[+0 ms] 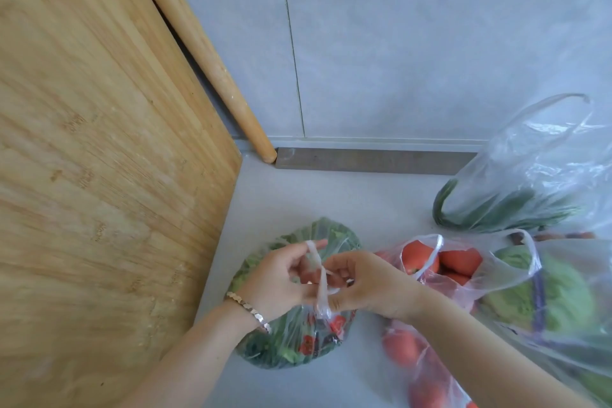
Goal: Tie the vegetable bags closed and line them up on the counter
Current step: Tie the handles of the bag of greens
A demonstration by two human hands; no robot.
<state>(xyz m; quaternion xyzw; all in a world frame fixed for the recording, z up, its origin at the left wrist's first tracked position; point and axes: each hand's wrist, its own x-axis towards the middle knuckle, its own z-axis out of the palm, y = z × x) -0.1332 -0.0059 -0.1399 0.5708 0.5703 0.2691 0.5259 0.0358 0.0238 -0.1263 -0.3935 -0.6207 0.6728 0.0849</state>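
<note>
A clear bag of leafy greens lies on the pale counter in front of me. Its two white handle strips are crossed above it. My left hand, with a silver bracelet at the wrist, pinches one strip. My right hand grips the other, right beside it. To the right lies an open bag of tomatoes, its handles loose. A bag with a pale green cabbage sits at the far right. Behind it stands an open bag of long green stalks.
A large bamboo cutting board leans upright on the left, with a wooden rolling pin propped behind it against the grey tiled wall. A grey strip runs along the wall's base.
</note>
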